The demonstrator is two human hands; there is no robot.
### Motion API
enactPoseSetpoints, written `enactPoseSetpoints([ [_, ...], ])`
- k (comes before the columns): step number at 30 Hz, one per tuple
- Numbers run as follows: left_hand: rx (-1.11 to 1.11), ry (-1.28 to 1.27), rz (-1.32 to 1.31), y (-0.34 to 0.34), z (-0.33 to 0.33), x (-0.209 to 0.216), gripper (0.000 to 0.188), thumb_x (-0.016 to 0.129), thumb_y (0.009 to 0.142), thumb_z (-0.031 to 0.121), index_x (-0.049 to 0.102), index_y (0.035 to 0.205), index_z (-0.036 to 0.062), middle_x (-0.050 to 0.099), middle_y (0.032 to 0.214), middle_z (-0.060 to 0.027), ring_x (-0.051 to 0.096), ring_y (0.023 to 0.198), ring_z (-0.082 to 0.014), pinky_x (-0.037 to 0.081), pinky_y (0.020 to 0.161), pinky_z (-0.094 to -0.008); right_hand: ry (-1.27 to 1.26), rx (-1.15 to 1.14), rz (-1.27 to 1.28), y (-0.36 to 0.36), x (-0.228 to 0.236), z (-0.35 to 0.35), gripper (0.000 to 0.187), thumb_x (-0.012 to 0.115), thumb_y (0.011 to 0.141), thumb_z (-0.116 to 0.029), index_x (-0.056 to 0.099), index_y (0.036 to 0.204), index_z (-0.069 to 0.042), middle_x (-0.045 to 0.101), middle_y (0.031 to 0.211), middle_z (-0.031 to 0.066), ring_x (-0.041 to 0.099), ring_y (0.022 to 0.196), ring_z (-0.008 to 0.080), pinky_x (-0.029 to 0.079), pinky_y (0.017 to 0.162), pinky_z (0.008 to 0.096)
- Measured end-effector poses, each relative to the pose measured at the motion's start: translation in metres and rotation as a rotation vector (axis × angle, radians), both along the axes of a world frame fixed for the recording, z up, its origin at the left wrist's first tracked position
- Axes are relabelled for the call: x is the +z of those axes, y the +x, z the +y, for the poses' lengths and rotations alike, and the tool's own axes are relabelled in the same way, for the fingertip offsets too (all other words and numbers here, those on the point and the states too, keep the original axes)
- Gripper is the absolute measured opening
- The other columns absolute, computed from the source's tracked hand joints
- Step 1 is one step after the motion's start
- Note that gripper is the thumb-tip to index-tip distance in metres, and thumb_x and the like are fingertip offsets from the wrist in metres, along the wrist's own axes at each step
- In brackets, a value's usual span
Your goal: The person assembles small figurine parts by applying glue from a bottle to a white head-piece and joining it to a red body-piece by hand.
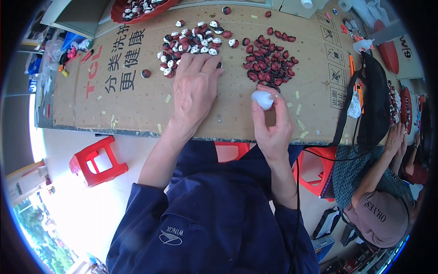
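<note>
My right hand (272, 121) pinches a small white plastic squeeze bottle (262, 99) between thumb and fingers, just in front of a pile of dark red and black shell-like pieces (270, 61). Farther left, my left hand (196, 89) lies palm down at the near edge of a pile of small rounded red, black and white pieces (194, 40). Its fingers are bent together, with the tips mostly hidden. A dark piece (219, 65) shows beside its index finger; whether it is gripped is unclear. One loose red-and-black piece (145, 73) lies left of this hand.
Flattened cardboard (141, 107) covers the table, scattered with yellowish scraps. A red bowl (119, 13) of similar pieces stands far left. At right lie a black bag (375, 98), orange cutters (351, 65) and a white nozzle bottle (363, 44). A co-worker (381, 217) sits beyond; a red stool (98, 160) stands left.
</note>
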State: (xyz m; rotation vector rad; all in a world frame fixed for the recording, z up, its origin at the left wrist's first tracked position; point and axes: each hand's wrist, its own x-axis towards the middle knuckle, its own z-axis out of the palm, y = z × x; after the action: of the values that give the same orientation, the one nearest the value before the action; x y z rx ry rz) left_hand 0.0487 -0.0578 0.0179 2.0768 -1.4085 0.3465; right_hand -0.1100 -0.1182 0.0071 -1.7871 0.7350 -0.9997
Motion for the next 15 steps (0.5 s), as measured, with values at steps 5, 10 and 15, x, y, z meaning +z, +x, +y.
enactPoseSetpoints([
  [5, -0.015, -0.129, 0.585, -0.026, 0.02, 0.001, 0.024, 0.059, 0.076, 0.001, 0.062, 0.099, 0.0048, 0.056, 0.084, -0.0087, 0.055, 0.078, -0.0182, 0.044, 0.065, -0.0253, -0.26, 0.032, 0.155, 0.004, 0.003, -0.005, 0.024, 0.063, 0.074, -0.008, 0.057, 0.096, 0.0, 0.059, 0.093, 0.0107, 0.053, 0.081, 0.0261, 0.043, 0.071, 0.032],
  [10, -0.014, -0.151, 0.75, -0.038, 0.032, -0.003, 0.021, 0.059, 0.076, 0.0, 0.063, 0.097, 0.0041, 0.058, 0.089, -0.0082, 0.056, 0.073, -0.0146, 0.045, 0.064, -0.024, -0.321, 0.057, 0.24, 0.007, 0.001, -0.003, 0.032, 0.069, 0.069, -0.013, 0.059, 0.097, 0.0, 0.06, 0.089, 0.0098, 0.053, 0.078, 0.0245, 0.043, 0.069, 0.0316],
  [15, -0.05, -0.181, 0.743, -0.036, 0.027, -0.017, 0.02, 0.056, 0.078, -0.002, 0.062, 0.096, 0.0018, 0.059, 0.092, -0.0083, 0.057, 0.078, -0.0127, 0.046, 0.069, -0.0224, -0.376, -0.083, 0.143, 0.006, -0.007, -0.004, 0.036, 0.071, 0.066, -0.01, 0.059, 0.099, -0.001, 0.059, 0.086, 0.0102, 0.055, 0.077, 0.0238, 0.045, 0.067, 0.0315],
])
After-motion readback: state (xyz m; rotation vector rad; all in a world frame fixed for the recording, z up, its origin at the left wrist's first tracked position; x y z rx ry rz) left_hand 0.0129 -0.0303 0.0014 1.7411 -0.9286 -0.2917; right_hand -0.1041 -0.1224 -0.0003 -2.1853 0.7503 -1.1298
